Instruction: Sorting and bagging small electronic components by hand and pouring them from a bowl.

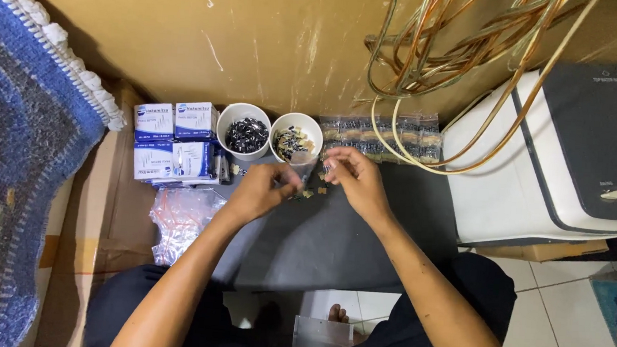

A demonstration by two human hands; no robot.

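Observation:
My left hand [259, 189] and my right hand [356, 179] meet above a dark grey mat [332, 249], holding a small clear plastic bag [304, 169] between them. The left pinches its lower edge, the right its upper side near small clips. A few tiny tan and dark pieces [312, 193] lie on the mat just under the hands. Right behind stand two white cups: one [244, 130] filled with dark metal clips, the other [297, 137] with mixed small parts.
Small white-and-blue boxes [173, 141] are stacked at left, with a heap of clear plastic bags [180, 218] below. Strips of packed parts [379, 136] lie by the brown wall. Coiled cable [450, 52] hangs over a white and grey appliance [567, 150]. A blue rug [9, 157] lies left.

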